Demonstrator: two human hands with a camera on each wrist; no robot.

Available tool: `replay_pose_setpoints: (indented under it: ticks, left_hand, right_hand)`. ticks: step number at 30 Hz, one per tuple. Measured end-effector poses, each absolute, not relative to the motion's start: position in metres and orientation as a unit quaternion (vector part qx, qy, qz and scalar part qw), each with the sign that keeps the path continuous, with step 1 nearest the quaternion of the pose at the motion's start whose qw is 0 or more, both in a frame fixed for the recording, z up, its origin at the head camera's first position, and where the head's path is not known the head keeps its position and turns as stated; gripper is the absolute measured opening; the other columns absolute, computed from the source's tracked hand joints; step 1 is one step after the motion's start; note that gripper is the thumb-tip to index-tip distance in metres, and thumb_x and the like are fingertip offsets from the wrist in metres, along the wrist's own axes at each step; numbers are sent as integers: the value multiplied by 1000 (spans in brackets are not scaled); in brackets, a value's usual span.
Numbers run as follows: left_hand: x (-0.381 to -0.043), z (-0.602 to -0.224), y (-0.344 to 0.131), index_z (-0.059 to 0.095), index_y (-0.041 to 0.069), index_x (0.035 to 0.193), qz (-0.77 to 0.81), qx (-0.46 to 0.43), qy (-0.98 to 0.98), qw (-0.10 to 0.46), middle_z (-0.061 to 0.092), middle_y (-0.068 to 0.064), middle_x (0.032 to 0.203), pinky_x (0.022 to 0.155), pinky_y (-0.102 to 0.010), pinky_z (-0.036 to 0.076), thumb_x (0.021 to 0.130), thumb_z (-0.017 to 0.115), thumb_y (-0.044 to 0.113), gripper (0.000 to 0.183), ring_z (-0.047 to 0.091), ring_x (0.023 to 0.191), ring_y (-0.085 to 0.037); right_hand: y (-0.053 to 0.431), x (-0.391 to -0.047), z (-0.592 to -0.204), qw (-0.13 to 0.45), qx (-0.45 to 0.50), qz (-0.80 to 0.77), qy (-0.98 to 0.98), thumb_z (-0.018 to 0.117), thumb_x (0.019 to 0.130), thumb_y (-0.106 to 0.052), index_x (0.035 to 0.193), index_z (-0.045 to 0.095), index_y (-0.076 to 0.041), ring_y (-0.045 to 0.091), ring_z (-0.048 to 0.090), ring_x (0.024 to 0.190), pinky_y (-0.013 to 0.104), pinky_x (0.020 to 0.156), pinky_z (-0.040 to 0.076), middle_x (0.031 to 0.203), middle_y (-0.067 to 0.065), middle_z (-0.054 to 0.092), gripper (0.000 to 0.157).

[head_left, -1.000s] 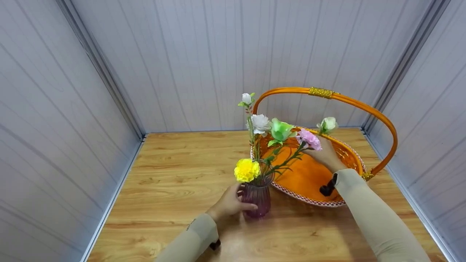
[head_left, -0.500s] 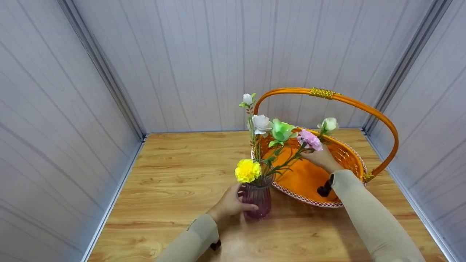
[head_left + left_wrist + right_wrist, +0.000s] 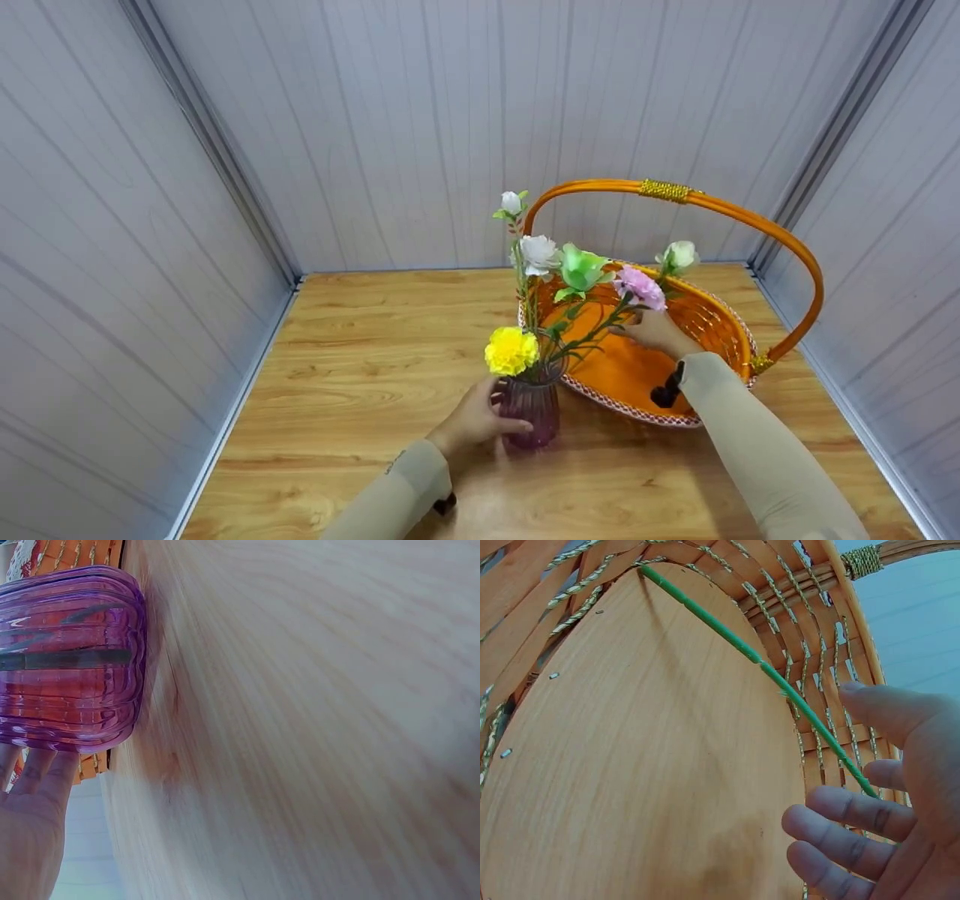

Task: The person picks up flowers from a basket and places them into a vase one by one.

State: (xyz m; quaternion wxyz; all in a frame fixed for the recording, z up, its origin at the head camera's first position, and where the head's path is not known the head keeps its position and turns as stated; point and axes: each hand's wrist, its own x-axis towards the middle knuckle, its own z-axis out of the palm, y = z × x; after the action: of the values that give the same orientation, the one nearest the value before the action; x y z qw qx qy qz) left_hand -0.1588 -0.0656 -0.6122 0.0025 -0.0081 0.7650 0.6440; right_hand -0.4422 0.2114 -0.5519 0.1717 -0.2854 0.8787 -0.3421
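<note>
My left hand [image 3: 471, 420] holds a ribbed purple glass vase [image 3: 534, 412] upright on the table, thumb in front and fingers around its side. The vase bears artificial flowers: a yellow carnation [image 3: 511, 351], a pink carnation [image 3: 640, 288], a green flower [image 3: 581, 268], a white bloom [image 3: 538, 255] and a white bud [image 3: 511, 202]. Inside the orange basket [image 3: 637, 414], my right hand [image 3: 656, 330] has its thumb and fingers spread. A green stem [image 3: 727, 634] leans there, passing behind the fingers in the right wrist view. A cream rose [image 3: 679, 256] rises above the basket's back rim.
A tall orange handle [image 3: 795, 259] with gold binding arches over the basket. Pale panel walls [image 3: 390, 135] enclose the wooden table [image 3: 360, 390] at the back and both sides.
The right hand has drawn slightly left and down within the basket, away from the cream rose's head. My left hand and the vase have stayed in place.
</note>
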Motion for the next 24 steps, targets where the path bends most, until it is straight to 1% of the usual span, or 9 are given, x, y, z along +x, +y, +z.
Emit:
replay_pose_setpoints:
  ticks: [2,3,6,8,10,14,17,20,24]
  left_hand:
    - [-159,-613,-66,55,17,151,638,-8,770,-2,63,-8,149,122,-55,51,80,99,17,84,59,142,-34]
    - [-159,-613,-66,54,17,152,635,-7,773,-5,63,-8,149,123,-55,51,80,98,18,84,59,142,-34]
    - [-160,-614,-65,53,19,154,627,-6,779,-9,63,-6,149,124,-55,49,81,99,19,86,59,142,-33]
    - [-160,-614,-65,53,19,154,632,-10,775,-6,63,-6,149,123,-54,50,81,99,18,86,59,141,-33]
    - [-160,-613,-65,53,20,154,636,-15,772,-4,62,-8,149,123,-55,50,80,99,17,86,59,141,-34]
    - [-160,-613,-65,53,19,153,635,-20,772,-4,62,-8,150,123,-56,50,80,99,18,86,59,142,-35]
    - [-160,-612,-65,53,20,154,632,-16,775,-8,62,-6,151,124,-55,49,80,99,18,87,58,143,-34]
    - [-160,-612,-65,52,21,156,629,-10,777,-10,62,-5,152,124,-55,49,80,99,19,89,58,142,-32]
    - [-160,-613,-65,51,22,157,628,-6,778,-10,61,-4,153,124,-57,49,80,99,20,91,58,143,-32]
  right_hand:
    - [210,-444,-555,174,-281,-339,881,76,103,-31,148,56,9,29,75,92,24,72,60,124,31,71,63]
    - [210,-444,-556,180,-270,-338,883,75,104,-32,144,60,10,25,75,84,23,69,60,118,30,72,60]
    - [209,-445,-559,175,-258,-350,883,74,104,-27,138,65,9,13,70,80,19,65,58,120,29,71,50]
    - [209,-444,-559,173,-252,-364,880,72,105,-22,135,66,10,13,70,81,19,66,59,119,28,72,44]
    - [209,-444,-560,173,-243,-381,875,70,105,-18,132,67,10,18,73,83,22,68,62,114,27,73,39]
    - [210,-443,-560,169,-221,-423,862,70,106,-14,129,67,12,24,78,86,32,77,69,114,27,75,35]
    - [211,-442,-559,171,-194,-465,846,70,105,-10,131,65,13,19,78,83,34,79,70,120,25,75,34]
    - [211,-441,-557,178,-167,-508,826,69,104,-3,135,61,13,12,76,79,30,77,70,120,21,74,37]
    - [212,-440,-554,183,-136,-545,806,67,102,3,140,58,15,10,75,75,30,77,70,122,23,73,41]
